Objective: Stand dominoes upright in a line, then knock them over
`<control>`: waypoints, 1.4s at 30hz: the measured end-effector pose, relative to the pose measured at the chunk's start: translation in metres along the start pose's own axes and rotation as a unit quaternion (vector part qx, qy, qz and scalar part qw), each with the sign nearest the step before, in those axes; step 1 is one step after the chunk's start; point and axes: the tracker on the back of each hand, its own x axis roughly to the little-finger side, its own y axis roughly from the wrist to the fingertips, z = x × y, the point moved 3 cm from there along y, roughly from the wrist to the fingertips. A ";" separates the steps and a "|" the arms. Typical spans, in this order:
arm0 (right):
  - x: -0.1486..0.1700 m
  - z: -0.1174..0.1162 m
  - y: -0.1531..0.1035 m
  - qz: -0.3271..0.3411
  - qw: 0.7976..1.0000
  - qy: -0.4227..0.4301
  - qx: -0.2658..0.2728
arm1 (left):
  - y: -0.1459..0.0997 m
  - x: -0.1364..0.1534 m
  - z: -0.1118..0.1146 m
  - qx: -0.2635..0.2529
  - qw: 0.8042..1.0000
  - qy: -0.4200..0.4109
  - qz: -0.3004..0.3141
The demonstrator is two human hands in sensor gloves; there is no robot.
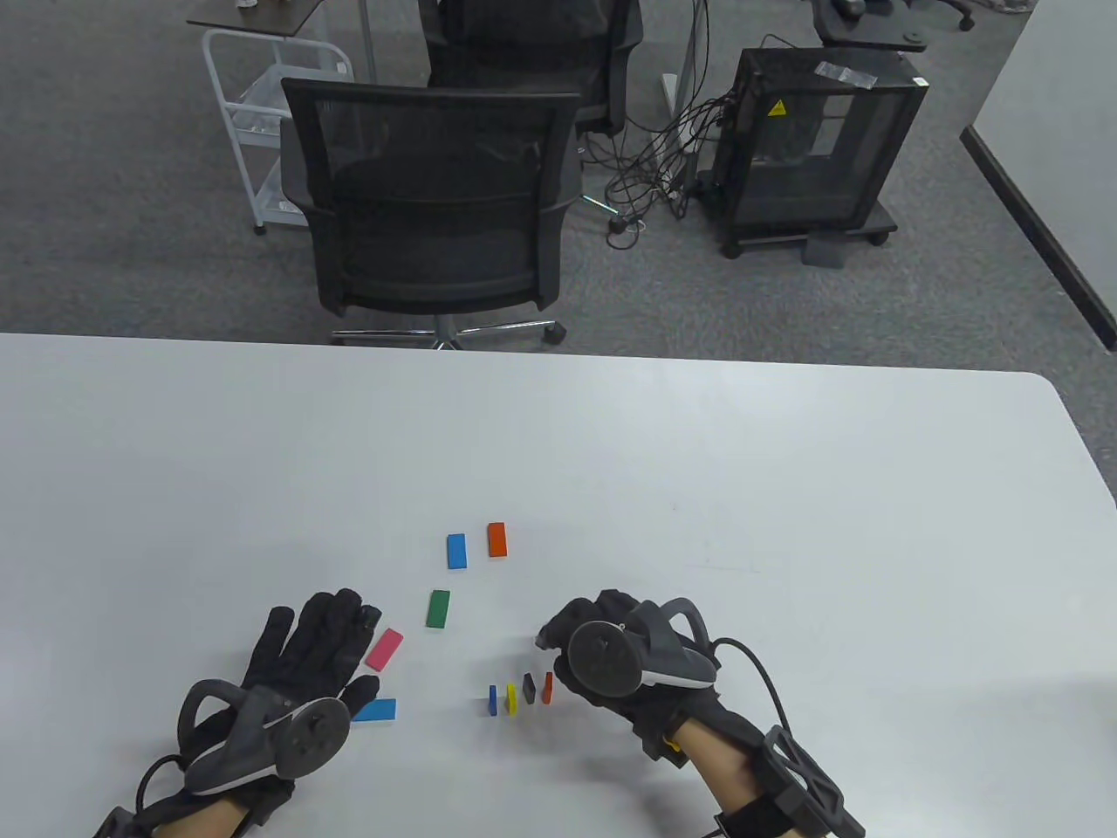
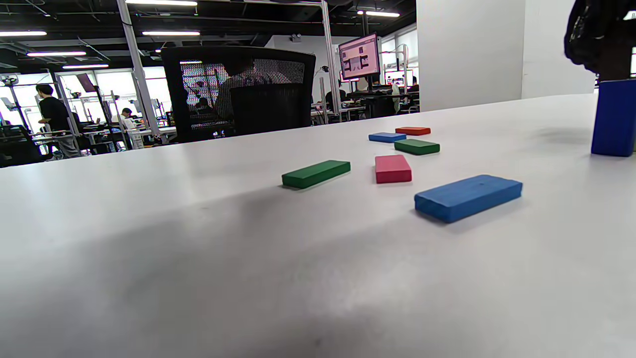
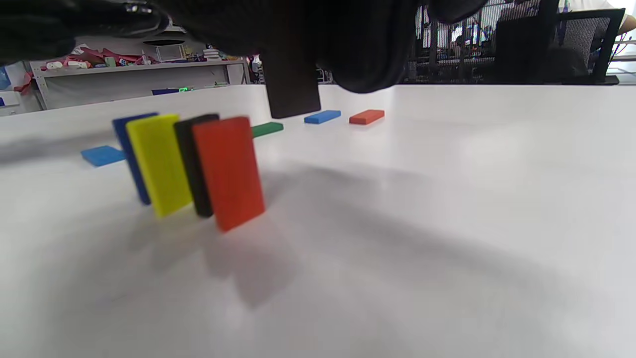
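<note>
One dark domino (image 3: 292,94) is pinched upright in the curled right hand (image 1: 602,646), above the tabletop (image 1: 785,489). Four standing dominoes (image 1: 520,692) are lined just beside it. The left hand (image 1: 305,650) is laid flat, fingers straight, holding nothing, beside flat dominoes (image 1: 384,649).

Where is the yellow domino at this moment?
In the table view the yellow domino stands upright in the short row near the right hand, second from the left, between the blue domino and the black domino.

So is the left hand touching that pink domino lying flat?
Cannot tell. The table view shows the left hand right beside the pink domino, with no plain contact or gap.
</note>
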 end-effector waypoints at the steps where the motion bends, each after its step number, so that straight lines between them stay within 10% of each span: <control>1: -0.001 -0.004 -0.002 0.000 1.000 -0.001 -0.002 | 0.000 0.000 0.000 0.000 1.000 0.000 0.000; 42: 0.003 -0.042 -0.013 -0.013 0.999 -0.003 -0.038 | 0.001 -0.001 0.001 0.011 1.000 0.004 -0.004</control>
